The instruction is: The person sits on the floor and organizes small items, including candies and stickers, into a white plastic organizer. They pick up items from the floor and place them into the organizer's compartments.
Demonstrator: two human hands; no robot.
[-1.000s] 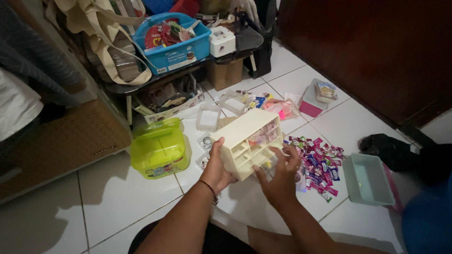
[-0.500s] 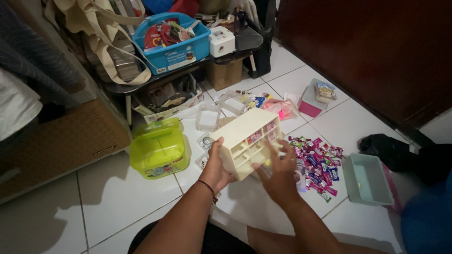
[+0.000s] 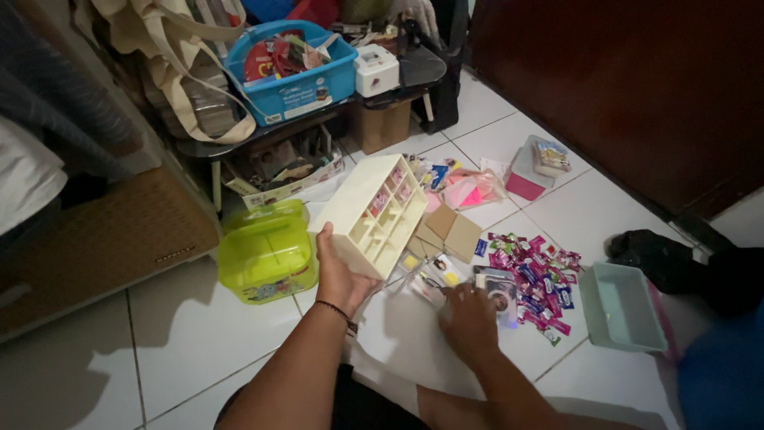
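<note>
My left hand (image 3: 341, 275) grips a cream plastic organiser with small compartments (image 3: 374, 213), lifted off the floor and tilted up to the left. Some of its upper slots hold pink-and-white packets; the lower ones look bare. My right hand (image 3: 469, 317) is down on the white tiled floor, fingers spread over small items (image 3: 434, 280) lying under the organiser. Flat brown cardboard pieces (image 3: 450, 231) lie just beyond. A pile of pink, purple and blue wrapped sweets (image 3: 537, 275) lies to the right of my right hand.
A lime-green lidded box (image 3: 267, 255) stands left of my left hand. A pale teal tray (image 3: 622, 306) sits at right, dark cloth (image 3: 664, 255) beyond it. A low black table (image 3: 318, 111) holds a blue basket (image 3: 290, 72) and a white device (image 3: 375, 68). A pink-bottomed tub (image 3: 532, 167) stands far right.
My left hand lifted the organiser up and to the left, tilting it. My right hand left its front and dropped to the floor among small items, cards and cardboard now uncovered there.
</note>
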